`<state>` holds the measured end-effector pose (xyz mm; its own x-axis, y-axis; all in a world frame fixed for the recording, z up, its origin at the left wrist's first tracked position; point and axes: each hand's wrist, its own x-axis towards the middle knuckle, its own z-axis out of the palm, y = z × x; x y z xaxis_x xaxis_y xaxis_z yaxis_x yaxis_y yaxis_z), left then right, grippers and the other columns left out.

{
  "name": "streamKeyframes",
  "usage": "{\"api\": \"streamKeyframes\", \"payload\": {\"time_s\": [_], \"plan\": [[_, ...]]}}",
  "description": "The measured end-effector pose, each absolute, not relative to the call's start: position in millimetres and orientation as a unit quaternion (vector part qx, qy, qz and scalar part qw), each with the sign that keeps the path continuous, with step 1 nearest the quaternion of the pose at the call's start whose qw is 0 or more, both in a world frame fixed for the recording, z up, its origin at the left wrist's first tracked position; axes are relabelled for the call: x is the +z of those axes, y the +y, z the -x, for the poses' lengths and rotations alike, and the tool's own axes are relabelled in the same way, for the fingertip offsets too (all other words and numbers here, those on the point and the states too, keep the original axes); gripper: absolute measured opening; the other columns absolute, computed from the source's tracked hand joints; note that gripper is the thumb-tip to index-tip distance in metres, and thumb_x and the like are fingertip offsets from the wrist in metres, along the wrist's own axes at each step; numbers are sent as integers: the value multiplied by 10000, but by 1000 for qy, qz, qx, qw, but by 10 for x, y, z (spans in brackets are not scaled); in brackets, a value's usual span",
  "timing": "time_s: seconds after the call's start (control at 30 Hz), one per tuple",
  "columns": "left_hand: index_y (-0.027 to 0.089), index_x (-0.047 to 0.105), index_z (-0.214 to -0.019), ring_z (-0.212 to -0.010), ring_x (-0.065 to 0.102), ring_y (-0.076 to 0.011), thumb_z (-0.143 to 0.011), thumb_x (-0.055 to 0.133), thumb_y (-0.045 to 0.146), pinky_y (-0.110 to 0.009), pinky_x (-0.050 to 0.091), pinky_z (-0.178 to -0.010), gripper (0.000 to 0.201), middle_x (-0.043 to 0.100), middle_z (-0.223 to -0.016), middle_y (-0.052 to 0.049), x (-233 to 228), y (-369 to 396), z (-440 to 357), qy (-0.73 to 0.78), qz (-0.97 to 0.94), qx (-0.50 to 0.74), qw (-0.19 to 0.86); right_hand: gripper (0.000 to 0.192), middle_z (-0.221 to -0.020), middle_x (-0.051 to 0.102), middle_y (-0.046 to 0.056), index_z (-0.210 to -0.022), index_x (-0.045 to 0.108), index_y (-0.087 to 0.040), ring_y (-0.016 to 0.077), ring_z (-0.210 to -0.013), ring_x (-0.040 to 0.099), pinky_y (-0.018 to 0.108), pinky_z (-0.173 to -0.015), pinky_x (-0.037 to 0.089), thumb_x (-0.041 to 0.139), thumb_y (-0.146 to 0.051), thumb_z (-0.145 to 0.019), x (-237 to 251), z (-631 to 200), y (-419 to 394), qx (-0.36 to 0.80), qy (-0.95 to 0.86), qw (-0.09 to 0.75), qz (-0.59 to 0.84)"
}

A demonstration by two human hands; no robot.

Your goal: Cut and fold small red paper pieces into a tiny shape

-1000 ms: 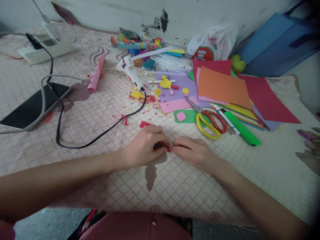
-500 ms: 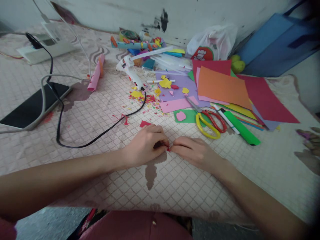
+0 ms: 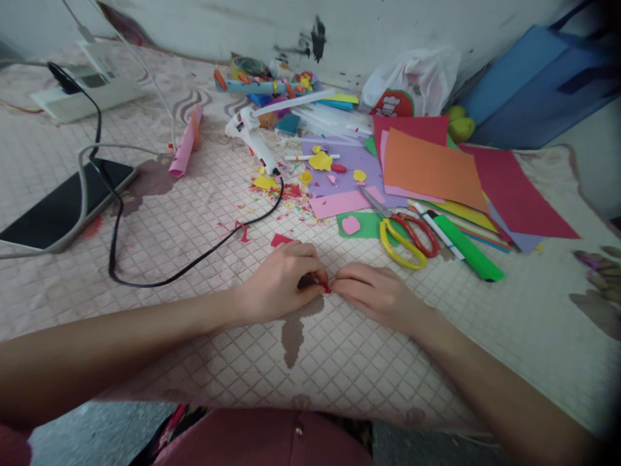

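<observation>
Between my fingertips is a small red piece (image 3: 327,289), mostly hidden by them; whether it is foam or paper I cannot tell. My left hand (image 3: 290,279) is closed in a pinch on its left side. From the other side my right hand (image 3: 376,290) pinches at its right edge, thumb and fingers pressed together. Both hands rest low over the patterned tablecloth (image 3: 334,369). Just beyond my left knuckles lies a flat red scrap (image 3: 281,240). Past my right hand are scissors (image 3: 402,244) with yellow and red handles, and a pink cut-out (image 3: 351,225) on a green strip (image 3: 371,226).
A white glue gun (image 3: 255,141) lies among colourful scraps, its black cord (image 3: 169,283) looping left. Coloured sheets (image 3: 434,169) are stacked at right beside a green marker (image 3: 468,247). A dark tablet (image 3: 68,204) and a pink roll (image 3: 185,142) are at left; a blue bag (image 3: 528,90) stands behind.
Both hands hold nearly the same pose. A little more of the red piece shows between the fingertips now.
</observation>
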<state>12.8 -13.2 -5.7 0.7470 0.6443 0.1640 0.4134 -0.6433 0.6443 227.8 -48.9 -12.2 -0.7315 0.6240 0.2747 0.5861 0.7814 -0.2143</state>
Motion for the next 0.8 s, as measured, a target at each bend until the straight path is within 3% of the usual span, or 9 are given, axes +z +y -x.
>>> {"api": "streamKeyframes", "payload": {"time_s": [0.8], "plan": [[152,661,-807,-783,538,-164,-775,555,108,-306,441,-737,119,593,-814,-47,-62,-151,-142,302,-884,205,291,225,-888,639,60,-937,629,-161,147,-751,588,281,-648,483,404,-164,-938,-103,-2255,-493,25,-938,156,310]]}}
